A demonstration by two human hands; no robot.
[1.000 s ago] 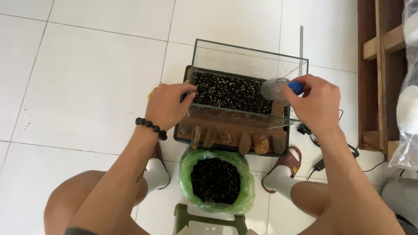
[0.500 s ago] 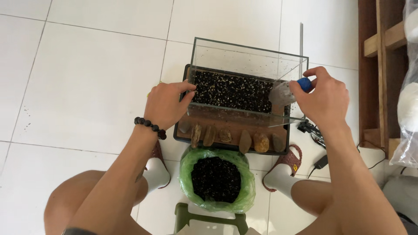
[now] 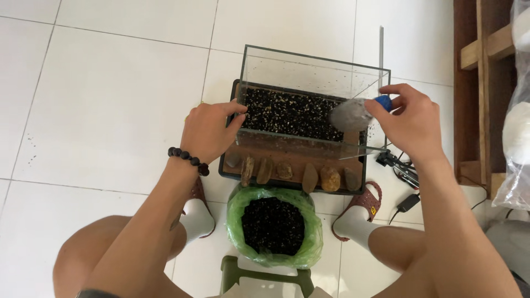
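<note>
A small glass tank [image 3: 309, 72] stands on a dark tray [image 3: 229, 165] on the floor; its bottom is covered with dark gravel [image 3: 287, 113]. My left hand [image 3: 207, 132] grips the tank's left front corner. My right hand [image 3: 408, 121] holds a clear plastic bottle [image 3: 350, 115] with a blue cap by its cap end, tipped sideways over the tank's right side. A row of brown stones [image 3: 292, 174] lies on the tray in front of the tank.
A green plastic bag [image 3: 273, 223] of dark substrate sits between my feet, with a green stool [image 3: 265, 281] below it. Black cables and a plug [image 3: 403, 171] lie to the right. A wooden shelf [image 3: 480, 83] and a clear bag [image 3: 519, 110] stand at far right.
My right hand has shifted slightly with the bottle over the tank's right side. My left hand stays on the left corner.
</note>
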